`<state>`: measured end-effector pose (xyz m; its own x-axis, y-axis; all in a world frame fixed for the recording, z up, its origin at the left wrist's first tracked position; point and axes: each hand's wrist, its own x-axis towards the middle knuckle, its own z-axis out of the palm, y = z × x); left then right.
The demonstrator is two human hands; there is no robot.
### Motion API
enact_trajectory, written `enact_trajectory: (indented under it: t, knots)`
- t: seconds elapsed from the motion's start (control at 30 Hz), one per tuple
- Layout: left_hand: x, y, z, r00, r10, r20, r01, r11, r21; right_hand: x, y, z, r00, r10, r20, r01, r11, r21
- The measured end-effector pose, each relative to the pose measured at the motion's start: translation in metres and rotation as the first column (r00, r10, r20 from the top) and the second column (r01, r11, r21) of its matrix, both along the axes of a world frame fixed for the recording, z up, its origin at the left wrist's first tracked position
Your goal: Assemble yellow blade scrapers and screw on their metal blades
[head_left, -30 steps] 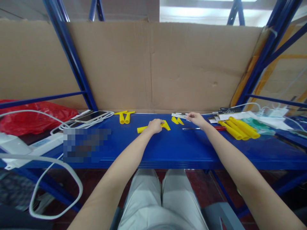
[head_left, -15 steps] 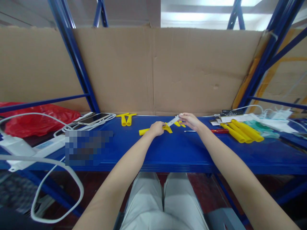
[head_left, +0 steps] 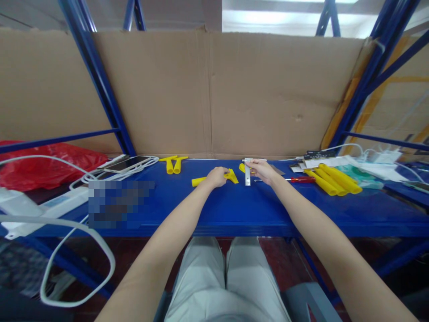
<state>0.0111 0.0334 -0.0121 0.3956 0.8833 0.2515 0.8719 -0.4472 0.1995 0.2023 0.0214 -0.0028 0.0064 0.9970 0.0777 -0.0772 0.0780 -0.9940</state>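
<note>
My left hand (head_left: 217, 176) is closed around a yellow plastic scraper (head_left: 198, 181) with a tube-like handle and a flared head. The head (head_left: 232, 176) sticks out to the right of my fingers, just above the table. My right hand (head_left: 263, 171) pinches a flat silver-white strip (head_left: 247, 175) at its upper end; the strip points down toward me, apart from the scraper. Small yellow pieces (head_left: 241, 167) lie behind the strip, partly hidden by it and my fingers. A screwdriver with a red handle (head_left: 302, 180) lies right of my right hand, its shaft reaching under the hand.
Two yellow T-shaped parts (head_left: 173, 165) lie at the back left, beside a phone (head_left: 129, 163) and white cables. Several yellow tubes (head_left: 331, 180) rest at the right, near papers and a green bag. A power strip (head_left: 63, 205) and red bag (head_left: 53, 165) occupy the left. Cardboard (head_left: 214, 94) stands behind.
My right hand has drawn the strip away from the scraper's head and turned it from slanting to nearly straight toward me. My left hand still holds the scraper. The view has shifted slightly.
</note>
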Motion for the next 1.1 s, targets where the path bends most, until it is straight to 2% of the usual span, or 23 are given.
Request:
enact_trajectory:
  t: [0.27,0.53,0.73,0.9,1.1]
  knots:
    - [0.003,-0.001,0.001,0.996,-0.077,0.042,0.076,0.997,0.006,-0.001,0.000,-0.001,0.995,-0.085,0.042,0.085,0.996,0.022]
    - [0.011,-0.009,0.005,0.970,-0.225,0.091,0.220,0.974,0.061,-0.003,0.006,-0.008,0.984,-0.146,0.105,0.140,0.989,0.056]
    - [0.013,-0.006,0.000,0.939,-0.317,0.132,0.306,0.947,0.094,-0.009,0.003,-0.009,0.985,-0.122,0.126,0.115,0.991,0.061]
    - [0.012,-0.005,0.002,0.933,-0.352,0.071,0.343,0.932,0.118,-0.012,0.001,-0.011,0.969,-0.176,0.174,0.162,0.982,0.092]
    - [0.012,-0.009,0.002,0.920,-0.391,-0.016,0.389,0.912,0.131,-0.013,0.001,-0.013,0.974,-0.174,0.142,0.156,0.979,0.132]
